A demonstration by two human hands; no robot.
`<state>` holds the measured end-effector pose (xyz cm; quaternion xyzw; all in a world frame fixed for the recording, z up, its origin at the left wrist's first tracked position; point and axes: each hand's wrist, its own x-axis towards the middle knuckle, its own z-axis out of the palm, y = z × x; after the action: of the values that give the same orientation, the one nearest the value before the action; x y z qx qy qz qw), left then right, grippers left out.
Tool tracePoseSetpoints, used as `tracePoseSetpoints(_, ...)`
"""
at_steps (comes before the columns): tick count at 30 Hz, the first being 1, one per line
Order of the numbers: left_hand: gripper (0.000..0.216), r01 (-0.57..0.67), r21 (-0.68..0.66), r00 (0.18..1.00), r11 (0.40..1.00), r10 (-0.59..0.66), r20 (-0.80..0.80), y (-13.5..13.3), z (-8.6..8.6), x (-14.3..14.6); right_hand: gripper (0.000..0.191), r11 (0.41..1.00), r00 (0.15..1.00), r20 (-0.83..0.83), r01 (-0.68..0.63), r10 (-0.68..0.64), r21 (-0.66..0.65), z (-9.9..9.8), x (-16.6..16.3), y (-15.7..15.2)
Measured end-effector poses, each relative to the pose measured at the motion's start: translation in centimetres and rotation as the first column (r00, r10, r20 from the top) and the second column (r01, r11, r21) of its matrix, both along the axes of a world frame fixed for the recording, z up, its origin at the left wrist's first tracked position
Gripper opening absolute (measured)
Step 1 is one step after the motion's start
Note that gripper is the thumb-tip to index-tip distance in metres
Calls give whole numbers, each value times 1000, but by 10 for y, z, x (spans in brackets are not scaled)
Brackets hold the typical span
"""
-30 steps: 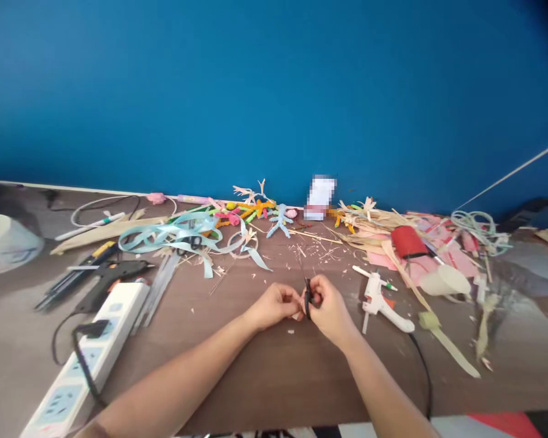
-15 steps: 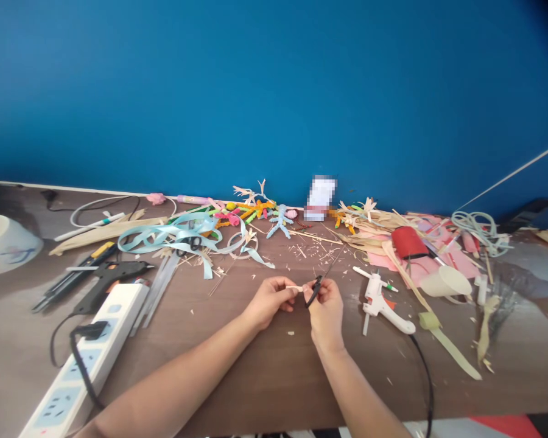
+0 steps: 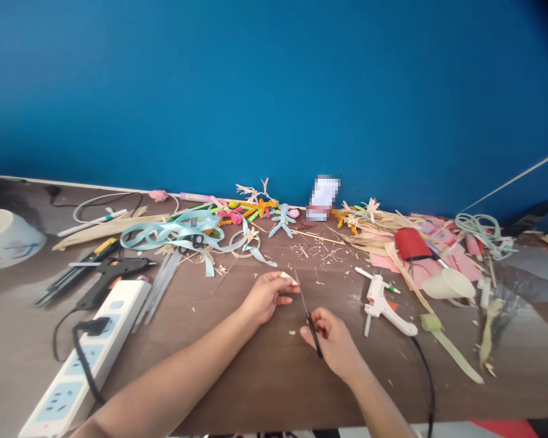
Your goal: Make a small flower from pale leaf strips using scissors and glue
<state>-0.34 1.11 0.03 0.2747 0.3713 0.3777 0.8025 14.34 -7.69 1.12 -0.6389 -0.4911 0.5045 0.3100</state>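
Observation:
My left hand (image 3: 267, 296) is closed in a pinch on a small pale strip piece (image 3: 288, 279) over the brown table (image 3: 265, 371). My right hand (image 3: 331, 340) sits nearer the table's front edge and grips small black-handled scissors (image 3: 309, 316), whose thin blades point up toward the left hand's fingertips. The blades look closed and stop just short of the strip piece. Small pale offcuts lie on the table around both hands.
A white glue gun (image 3: 381, 304) with a black cord lies right of my hands. A black glue gun (image 3: 112, 274) and white power strip (image 3: 80, 359) lie at left. Light blue ribbon (image 3: 182, 234), straw strips, a red cup (image 3: 411, 244) and a white bowl (image 3: 4, 237) crowd the back.
My right hand has drawn back toward me and down with the scissors, away from my left hand. My left hand has stayed about where it was, still pinching the pale piece.

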Motion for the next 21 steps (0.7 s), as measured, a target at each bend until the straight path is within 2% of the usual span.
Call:
tracePoseSetpoints(6, 6, -25, -77, 999, 997, 29, 44, 3, 0, -2, 28, 997, 1000, -2, 22, -22, -77, 7, -14, 5)
tracePoseSetpoints(21, 5, -49, -111, 998, 993, 53, 29, 4, -2, 0, 32, 999, 997, 74, 5, -3, -34, 1, -6, 9)
